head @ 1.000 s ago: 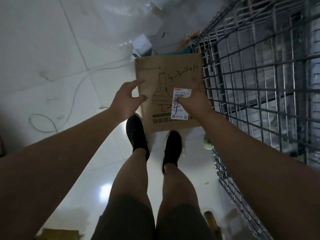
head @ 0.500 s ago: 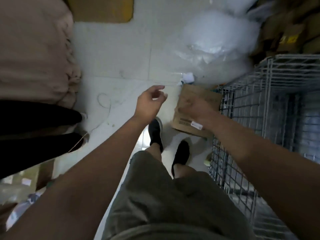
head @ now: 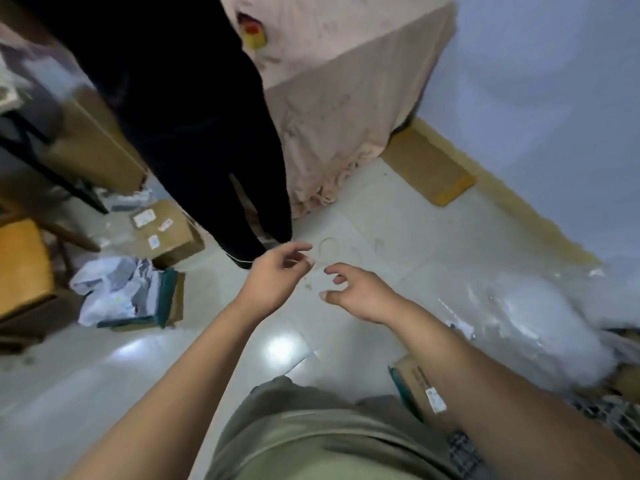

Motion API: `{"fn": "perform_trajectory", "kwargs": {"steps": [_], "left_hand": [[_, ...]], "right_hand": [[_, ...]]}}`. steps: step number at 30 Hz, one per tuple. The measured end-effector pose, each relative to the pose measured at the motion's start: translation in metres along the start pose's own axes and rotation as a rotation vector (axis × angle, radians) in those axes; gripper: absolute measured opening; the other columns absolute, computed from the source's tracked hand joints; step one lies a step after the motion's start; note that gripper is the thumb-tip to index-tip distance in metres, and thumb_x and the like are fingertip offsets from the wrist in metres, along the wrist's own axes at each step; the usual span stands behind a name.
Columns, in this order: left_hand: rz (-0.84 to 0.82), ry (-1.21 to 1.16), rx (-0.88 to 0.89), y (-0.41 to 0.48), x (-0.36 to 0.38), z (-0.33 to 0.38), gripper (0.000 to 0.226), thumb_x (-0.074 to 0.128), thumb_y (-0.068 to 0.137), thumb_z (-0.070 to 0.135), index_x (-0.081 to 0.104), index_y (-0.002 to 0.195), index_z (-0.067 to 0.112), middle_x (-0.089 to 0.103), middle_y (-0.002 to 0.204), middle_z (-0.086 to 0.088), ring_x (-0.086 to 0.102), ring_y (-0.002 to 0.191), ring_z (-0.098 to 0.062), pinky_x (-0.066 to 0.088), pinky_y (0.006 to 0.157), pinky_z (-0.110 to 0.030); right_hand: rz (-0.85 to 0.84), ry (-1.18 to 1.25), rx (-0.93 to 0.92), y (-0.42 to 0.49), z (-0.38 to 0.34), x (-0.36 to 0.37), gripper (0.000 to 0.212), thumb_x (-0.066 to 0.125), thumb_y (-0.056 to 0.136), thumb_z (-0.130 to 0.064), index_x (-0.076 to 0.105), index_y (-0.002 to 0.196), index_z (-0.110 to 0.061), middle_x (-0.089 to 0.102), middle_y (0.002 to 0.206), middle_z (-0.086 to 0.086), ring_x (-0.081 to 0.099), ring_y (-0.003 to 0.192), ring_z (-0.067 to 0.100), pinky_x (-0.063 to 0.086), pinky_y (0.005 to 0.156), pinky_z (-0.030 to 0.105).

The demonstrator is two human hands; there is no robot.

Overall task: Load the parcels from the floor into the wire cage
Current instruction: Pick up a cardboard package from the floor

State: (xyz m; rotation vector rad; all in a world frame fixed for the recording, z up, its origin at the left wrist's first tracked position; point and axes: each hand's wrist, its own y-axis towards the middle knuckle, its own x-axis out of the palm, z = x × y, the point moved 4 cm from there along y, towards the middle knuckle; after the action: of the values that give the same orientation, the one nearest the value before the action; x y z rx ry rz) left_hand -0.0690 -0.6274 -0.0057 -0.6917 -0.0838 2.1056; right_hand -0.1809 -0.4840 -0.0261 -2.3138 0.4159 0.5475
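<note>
Mesh of the wire cage [head: 620, 412] is being glimpsed at the near right corner. A labelled cardboard parcel [head: 420, 388] is lying just beside it, half hidden by the right forearm; whether it sits inside cannot be told. Nothing is being held: the left hand [head: 273, 275] and right hand [head: 360, 292] are being stretched out over the tiles [head: 398, 216], near each other, fingers loosely curled. A fetching step is judged to be in hand. Further off to the left, a white bagged parcel [head: 107, 289] and a labelled brown box [head: 166, 230] are lying on the floor beside a standing person's dark trouser legs [head: 214, 150]. A leftward reach and a two-handed grasp are being called for next.
</note>
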Motion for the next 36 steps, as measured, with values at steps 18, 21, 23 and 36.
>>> {"fn": "perform_trajectory", "kwargs": {"steps": [18, 21, 23, 36], "left_hand": [[0.583, -0.213, -0.365, -0.120, -0.338, -0.217, 0.023, 0.067, 0.096, 0.033, 0.071, 0.119, 0.032, 0.070, 0.102, 0.011, 0.065, 0.096, -0.002, 0.050, 0.084, -0.021], [0.592, -0.222, -0.375, -0.110, -0.357, -0.226, 0.025, 0.067, 0.097, 0.032, 0.070, 0.121, 0.032, 0.071, 0.101, 0.010, 0.066, 0.091, 0.000, 0.048, 0.073, -0.009], [0.607, -0.238, -0.387, -0.100, -0.368, -0.232, 0.027, 0.068, 0.096, 0.030, 0.071, 0.123, 0.030, 0.071, 0.101, 0.008, 0.066, 0.090, -0.002, 0.046, 0.067, -0.003], [0.734, -0.215, -0.500, -0.043, -0.460, -0.269, 0.030, 0.066, 0.098, 0.031, 0.068, 0.128, 0.031, 0.068, 0.109, 0.008, 0.063, 0.094, 0.000, 0.047, 0.073, -0.015]], "right_hand": [[-0.370, -0.344, -0.326, 0.109, -0.331, 0.263, 0.059, 0.070, 0.091, -0.049, 0.051, 0.145, -0.037, 0.058, 0.130, -0.008, 0.063, 0.107, 0.014, 0.051, 0.091, 0.028], [-0.385, -0.354, -0.354, 0.128, -0.356, 0.275, 0.062, 0.070, 0.091, -0.049, 0.047, 0.147, -0.038, 0.056, 0.131, -0.008, 0.061, 0.109, 0.014, 0.050, 0.088, 0.027], [-0.396, -0.368, -0.372, 0.144, -0.370, 0.281, 0.064, 0.070, 0.091, -0.048, 0.044, 0.149, -0.038, 0.056, 0.133, -0.007, 0.058, 0.112, 0.015, 0.048, 0.089, 0.028], [-0.535, -0.484, -0.495, 0.260, -0.465, 0.328, 0.064, 0.070, 0.092, -0.044, 0.044, 0.150, -0.034, 0.057, 0.135, -0.005, 0.057, 0.119, 0.017, 0.044, 0.095, 0.030]]}}
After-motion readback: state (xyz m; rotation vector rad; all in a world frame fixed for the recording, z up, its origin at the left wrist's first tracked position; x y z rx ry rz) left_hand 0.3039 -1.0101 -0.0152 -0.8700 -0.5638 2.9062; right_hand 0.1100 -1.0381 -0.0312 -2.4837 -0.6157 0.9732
